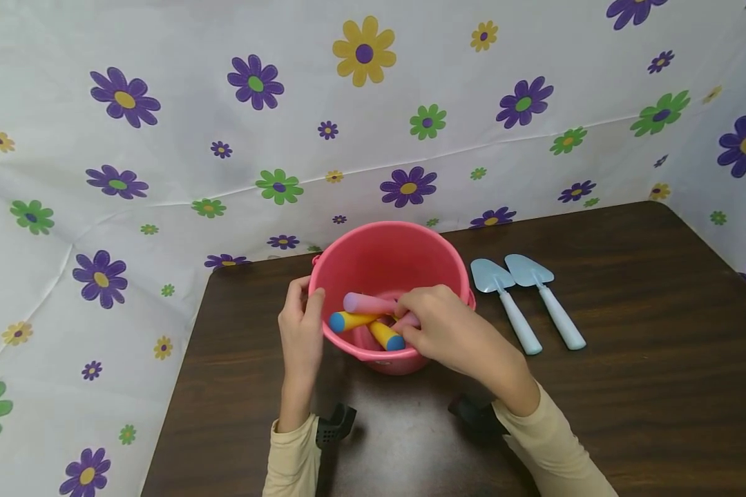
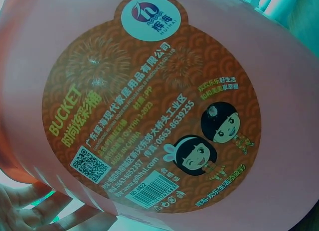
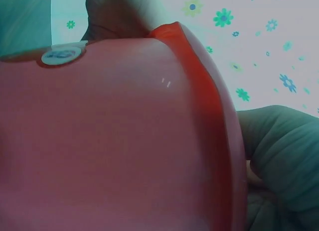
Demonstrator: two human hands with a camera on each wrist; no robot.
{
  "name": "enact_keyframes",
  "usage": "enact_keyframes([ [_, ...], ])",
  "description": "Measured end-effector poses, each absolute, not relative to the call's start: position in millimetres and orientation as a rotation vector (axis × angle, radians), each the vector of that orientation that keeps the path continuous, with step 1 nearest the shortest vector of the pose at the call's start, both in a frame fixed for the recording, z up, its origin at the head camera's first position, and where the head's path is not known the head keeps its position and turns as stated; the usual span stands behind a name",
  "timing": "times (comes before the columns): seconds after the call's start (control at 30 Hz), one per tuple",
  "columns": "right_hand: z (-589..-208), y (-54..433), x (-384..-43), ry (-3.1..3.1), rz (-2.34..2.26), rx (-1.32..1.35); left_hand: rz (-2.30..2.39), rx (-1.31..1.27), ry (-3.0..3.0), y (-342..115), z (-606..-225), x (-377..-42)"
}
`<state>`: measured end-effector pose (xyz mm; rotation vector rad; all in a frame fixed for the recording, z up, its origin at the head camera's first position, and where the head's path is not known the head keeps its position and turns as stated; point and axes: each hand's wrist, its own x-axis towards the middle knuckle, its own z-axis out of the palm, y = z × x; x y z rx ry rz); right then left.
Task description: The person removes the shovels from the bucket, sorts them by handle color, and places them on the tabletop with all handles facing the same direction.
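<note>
A pink bucket (image 1: pixel 388 259) stands upright on the table, with its open top facing me. My left hand (image 1: pixel 301 331) grips the rim at the left, thumb over the inside and fingers outside. In the left wrist view, a round brown label (image 2: pixel 149 111) covers the bucket's side. My right hand (image 1: pixel 450 328) reaches over the right rim and pinches a pink handle (image 1: pixel 408 322) inside. Another pink handle (image 1: pixel 367 304) and two yellow handles with blue ends, one at the left (image 1: pixel 351 320) and one in front (image 1: pixel 385 336), lie there too. Their far ends are hidden.
Two light blue trowels, a left one (image 1: pixel 519 321) and a right one (image 1: pixel 559 317), lie right of the bucket. Behind the dark wooden table (image 1: pixel 634 310) hangs a flowered white cloth (image 1: pixel 186 117). Each wrist carries a black camera mount.
</note>
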<state>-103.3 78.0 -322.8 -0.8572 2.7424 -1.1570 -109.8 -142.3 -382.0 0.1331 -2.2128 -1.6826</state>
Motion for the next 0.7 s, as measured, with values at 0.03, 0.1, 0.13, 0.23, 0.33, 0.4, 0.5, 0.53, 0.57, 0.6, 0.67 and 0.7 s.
enact_keyframes([
  [0.03, -323, 78, -104, 2.742, -1.157, -0.861, -1.682, 0.134, -2.212, -142, -382, -109],
  [0.1, -323, 77, -104, 2.742, -1.164, -0.86, -1.681, 0.138, -2.21, -142, -382, -109],
  [0.13, -324, 77, -104, 2.744, -1.166, -0.86, -1.68, 0.139, -2.21, -142, -382, -109],
  [0.23, -325, 77, -104, 2.75, -1.183, -0.849, -1.677, 0.137, -2.209, -143, -382, -108],
  [0.33, -325, 80, -102, 2.752, -1.219, -0.829, -1.679, 0.127, -2.209, -143, -383, -109],
  [0.4, -324, 82, -101, 2.758, -1.245, -0.83, -1.681, 0.123, -2.207, -143, -383, -109],
  [0.5, -322, 88, -100, 2.756, -1.296, -0.855, -1.683, 0.119, -2.205, -142, -383, -110],
  [0.53, -321, 90, -99, 2.755, -1.313, -0.865, -1.684, 0.119, -2.204, -142, -383, -110],
  [0.57, -320, 93, -98, 2.758, -1.328, -0.875, -1.685, 0.118, -2.203, -143, -383, -110],
  [0.6, -318, 95, -97, 2.768, -1.342, -0.878, -1.685, 0.117, -2.203, -143, -383, -110],
  [0.67, -315, 100, -94, 2.799, -1.36, -0.865, -1.686, 0.115, -2.203, -143, -383, -111],
  [0.7, -313, 103, -93, 2.819, -1.367, -0.856, -1.685, 0.115, -2.204, -143, -383, -111],
])
